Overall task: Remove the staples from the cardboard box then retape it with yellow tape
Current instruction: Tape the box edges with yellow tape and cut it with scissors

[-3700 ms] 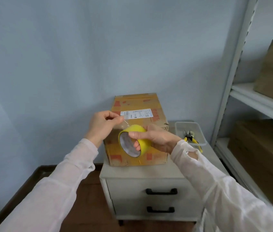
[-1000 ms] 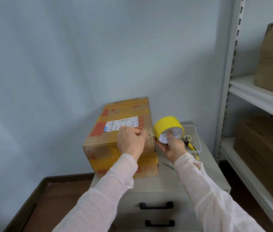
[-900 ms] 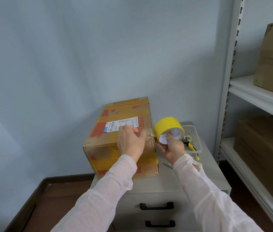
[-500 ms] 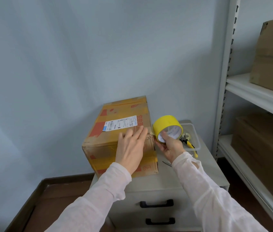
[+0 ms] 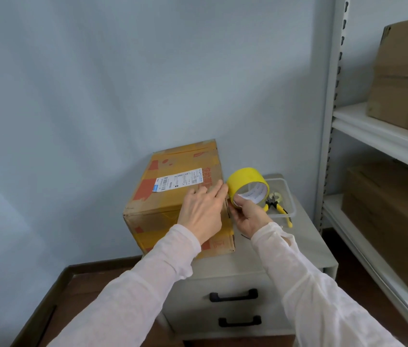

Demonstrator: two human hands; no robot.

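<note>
Scuffed, matt cardboard box point(image 5: 164, 205) under my left hand point(image 5: 201, 214).
My right hand point(image 5: 248, 217) grips a glossy yellow tape roll point(image 5: 244, 176); smooth white paper label point(image 5: 179, 182), clear plastic tray point(image 5: 290, 196) at right.

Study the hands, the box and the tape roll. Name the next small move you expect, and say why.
Probably the right hand draws the yellow tape roll away from the cardboard box to pay out tape: the roll sits against the box's top right edge and the left hand lies flat beside it, seemingly pinning the end.
</note>
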